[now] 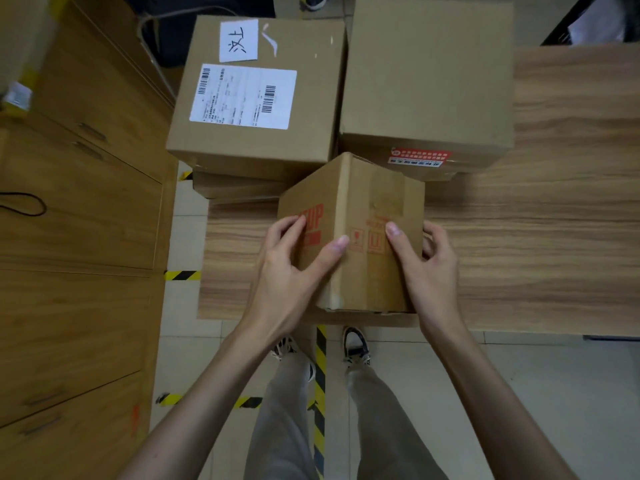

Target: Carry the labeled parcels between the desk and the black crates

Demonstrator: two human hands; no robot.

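A small cardboard parcel [360, 206] with red printing and brown tape stands at the near edge of the wooden desk [540, 237]. My left hand [294, 268] grips its left corner, fingers on the printed side and thumb on the front. My right hand [426, 268] grips its right side, thumb on the front and fingers curled round the right edge. Behind it sits a larger parcel [256, 95] with a white shipping label and a handwritten note. A plain large parcel [429, 81] with a red sticker stands to the right of that one.
Wooden cabinets [76, 237] with drawers line the left side. Yellow-black hazard tape [320, 393] runs along the tiled floor by my feet. A flatter box [239, 187] lies under the labeled parcel. No black crates are in view.
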